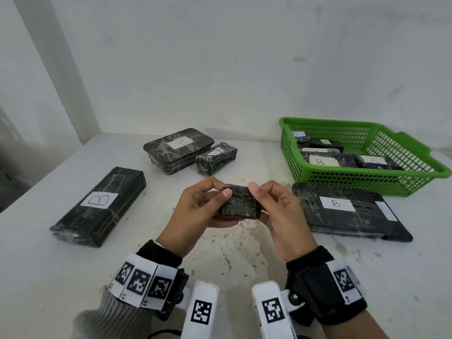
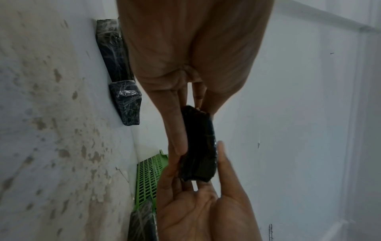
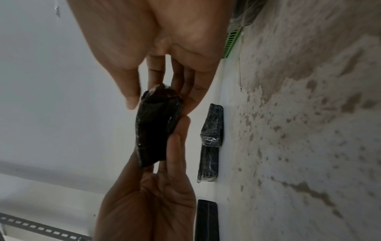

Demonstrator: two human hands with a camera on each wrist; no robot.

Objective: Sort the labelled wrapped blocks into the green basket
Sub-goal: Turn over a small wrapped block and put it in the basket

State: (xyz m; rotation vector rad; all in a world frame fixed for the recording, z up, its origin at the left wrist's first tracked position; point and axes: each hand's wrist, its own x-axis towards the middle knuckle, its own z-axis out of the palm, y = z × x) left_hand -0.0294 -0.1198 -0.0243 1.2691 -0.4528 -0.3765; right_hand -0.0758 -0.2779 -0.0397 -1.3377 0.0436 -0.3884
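Far left of the fingers: long wrapped block (image 1: pixel 99 206) flat on the counter (image 1: pixel 36 241), label "B" up. Up and left of the fingers: flat wrapped block (image 1: pixel 178 149) with a label, smaller wrapped block (image 1: pixel 216 157) touching its right end.

Left hand (image 1: pixel 200 209): fingers (image 1: pixel 226 192) curled, pinching left end of small wrapped block (image 1: pixel 241 205). Right hand (image 1: pixel 281 211): fingers (image 1: pixel 254 189) curled, pinching the right end. Block held off the counter between both hands, thumbs on top, other fingers beneath. No label visible on the side facing up. Same two-handed grip in left wrist view: block (image 2: pixel 199 146) end-on between left hand (image 2: pixel 195 48) and right hand (image 2: pixel 202 208). Right wrist view agrees: block (image 3: pixel 157 127) between right hand (image 3: pixel 164 40) and left hand (image 3: pixel 148 203).

Just right of the fingers: wide flat wrapped block (image 1: pixel 347 211) on the counter, label "B" up. Behind that, up and right of the fingers: green basket (image 1: pixel 396 182), several wrapped blocks inside, labels "A" and "B" readable.
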